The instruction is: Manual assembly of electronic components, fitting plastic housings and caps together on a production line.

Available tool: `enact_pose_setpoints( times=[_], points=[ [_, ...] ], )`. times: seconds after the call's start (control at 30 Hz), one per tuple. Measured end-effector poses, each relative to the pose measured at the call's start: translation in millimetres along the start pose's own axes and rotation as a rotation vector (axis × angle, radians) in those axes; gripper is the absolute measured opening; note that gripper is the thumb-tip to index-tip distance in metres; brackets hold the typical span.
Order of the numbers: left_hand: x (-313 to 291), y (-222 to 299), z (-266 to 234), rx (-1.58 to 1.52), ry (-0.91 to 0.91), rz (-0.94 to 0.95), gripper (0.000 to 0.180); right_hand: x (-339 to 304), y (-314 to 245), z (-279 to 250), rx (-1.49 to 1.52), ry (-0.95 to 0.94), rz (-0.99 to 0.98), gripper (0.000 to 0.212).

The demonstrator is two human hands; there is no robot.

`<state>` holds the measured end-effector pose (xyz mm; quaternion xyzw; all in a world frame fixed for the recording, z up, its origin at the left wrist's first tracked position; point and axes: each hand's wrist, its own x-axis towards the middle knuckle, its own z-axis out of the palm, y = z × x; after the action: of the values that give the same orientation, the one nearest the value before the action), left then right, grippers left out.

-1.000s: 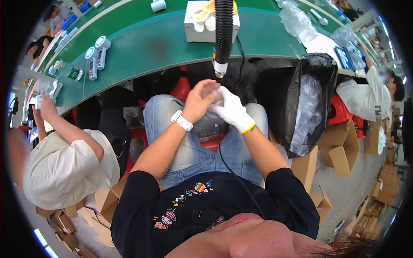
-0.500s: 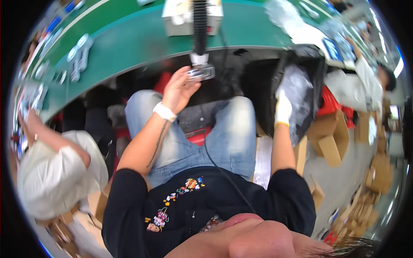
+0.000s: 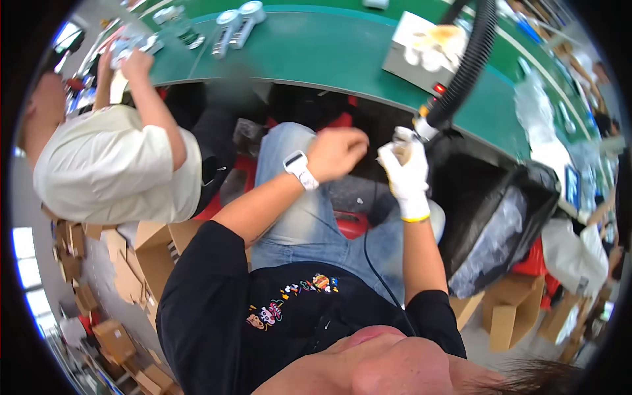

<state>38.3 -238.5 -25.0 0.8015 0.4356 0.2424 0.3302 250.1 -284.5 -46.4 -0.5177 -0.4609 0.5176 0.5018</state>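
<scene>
My right hand [image 3: 408,174], in a white glove with a yellow cuff edge, is raised with its fingers closed round a small see-through piece [image 3: 401,150], mostly hidden by the glove. Just above those fingers is the pale nozzle [image 3: 425,128] of a black corrugated hose [image 3: 469,69]; whether they touch I cannot tell. To the left, over my knees, my bare left hand [image 3: 337,155] has a white watch [image 3: 300,170] at its wrist. Motion smears its curled fingers, and nothing shows clearly in them.
A green worktable [image 3: 309,49] curves across ahead, bearing a grey-white box [image 3: 411,69] with pale items on top and two clear-and-white parts [image 3: 236,29]. A black bag [image 3: 471,227] with clear plastic stands at right. A co-worker [image 3: 122,164] sits left; cardboard boxes [image 3: 517,309] lie behind.
My left hand has left the nozzle, and the clear piece it held there is no longer in its fingers. My right hand has come from the black bag to the nozzle. The view has swung left.
</scene>
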Motion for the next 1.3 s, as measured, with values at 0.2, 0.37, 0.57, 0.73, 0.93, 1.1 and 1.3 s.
enact_pose_setpoints(
  times=[0.2,0.37,0.57,0.73,0.93,1.1,1.3],
  points=[
    [99.8,-112.1,-195.5,0.852,1.119,-0.202,0.048,-5.2,16.7,8.7,0.210,0.052,-0.193,0.059],
    [134.4,-188.6,-247.6,1.176,0.650,-0.460,0.055,-16.3,14.3,6.4,0.270,0.122,-0.093,0.065],
    [143.0,-171.6,-207.6,0.601,0.770,-0.342,0.048,-30.1,10.2,-10.2,0.320,0.038,0.022,0.074],
    [64.2,-14.2,-35.7,-1.629,0.256,-0.162,0.034,-37.0,14.7,-10.8,0.080,0.084,-0.190,0.075],
    [41.9,44.2,52.0,-1.453,0.046,-0.350,0.038,-57.7,17.6,-12.6,-0.029,0.145,-0.136,0.075],
    [27.2,24.4,74.9,-1.121,-0.119,-0.184,0.040,-60.1,25.0,-8.7,-0.055,0.269,-0.259,0.071],
    [30.2,14.1,62.8,-1.138,0.044,-0.038,0.061,-53.4,27.3,-12.4,-0.296,0.269,-0.304,0.060]
  ],
)
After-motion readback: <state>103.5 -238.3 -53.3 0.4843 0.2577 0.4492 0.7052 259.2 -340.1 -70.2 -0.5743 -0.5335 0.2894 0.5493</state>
